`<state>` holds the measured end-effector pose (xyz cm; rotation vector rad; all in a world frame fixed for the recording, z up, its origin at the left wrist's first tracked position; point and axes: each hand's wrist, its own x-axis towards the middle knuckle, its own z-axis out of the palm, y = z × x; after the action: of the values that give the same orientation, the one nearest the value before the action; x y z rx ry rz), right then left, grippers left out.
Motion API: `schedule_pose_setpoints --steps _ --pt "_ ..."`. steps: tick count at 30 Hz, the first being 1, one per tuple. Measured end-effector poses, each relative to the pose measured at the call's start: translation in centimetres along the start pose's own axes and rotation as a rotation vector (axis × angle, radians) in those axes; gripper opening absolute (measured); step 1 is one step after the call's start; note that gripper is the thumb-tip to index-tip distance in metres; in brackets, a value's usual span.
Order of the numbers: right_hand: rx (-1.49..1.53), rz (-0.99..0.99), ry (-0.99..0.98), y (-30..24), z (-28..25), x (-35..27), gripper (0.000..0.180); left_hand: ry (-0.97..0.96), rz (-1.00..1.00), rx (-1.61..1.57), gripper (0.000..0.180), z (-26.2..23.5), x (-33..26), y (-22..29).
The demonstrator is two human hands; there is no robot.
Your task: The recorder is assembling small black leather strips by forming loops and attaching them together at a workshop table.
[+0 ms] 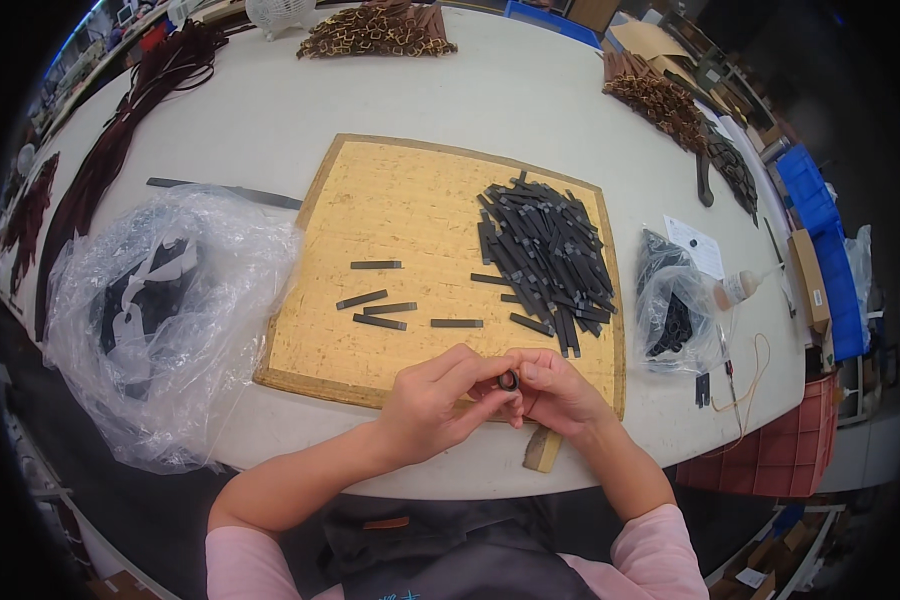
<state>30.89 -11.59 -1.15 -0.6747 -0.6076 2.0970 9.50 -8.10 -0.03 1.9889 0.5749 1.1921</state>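
Observation:
Over the near edge of a yellow board, my left hand and my right hand meet, both with closed fingers. Between their fingertips is a small black strip bent into a loop. Fingers cover part of it, so I cannot tell whether its ends are joined. A heap of short flat black strips with greyish ends covers the board's right side. Several single strips lie apart on the left, nearer my left hand. Beside my right wrist, a small tan block rests at the table's front edge.
A large clear plastic bag with dark contents sits left of the board. To the right are a smaller bag of black loops, a small bottle and a thin cord. Brown straps with metal buckles are piled at the back.

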Motion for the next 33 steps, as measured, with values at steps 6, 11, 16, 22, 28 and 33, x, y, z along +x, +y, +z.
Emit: schedule_pose_setpoints --steps 6,11,16,22,28,33 --pt "-0.069 0.018 0.095 -0.2 -0.1 0.0 0.016 0.035 -0.009 0.029 0.033 0.2 0.3 -0.1" --pt "-0.03 -0.004 0.044 -0.1 -0.2 -0.2 0.017 0.012 0.004 0.039 0.029 0.2 0.2 -0.3" --pt "-0.003 -0.024 0.083 0.0 0.4 -0.1 0.017 0.007 0.073 0.129 0.028 0.0 -0.3 -0.8" --pt "0.018 -0.031 0.126 0.1 0.0 -0.1 0.012 0.021 -0.061 0.009 0.021 0.2 0.5 0.1" --pt "-0.047 -0.039 0.139 -0.2 0.6 0.0 0.01 -0.009 -0.268 -0.269 0.018 -0.1 0.3 -0.3" --pt "-0.248 -0.078 0.25 -0.2 1.4 -0.1 0.011 -0.009 -0.145 0.006 0.021 0.0 -0.2 -0.7"
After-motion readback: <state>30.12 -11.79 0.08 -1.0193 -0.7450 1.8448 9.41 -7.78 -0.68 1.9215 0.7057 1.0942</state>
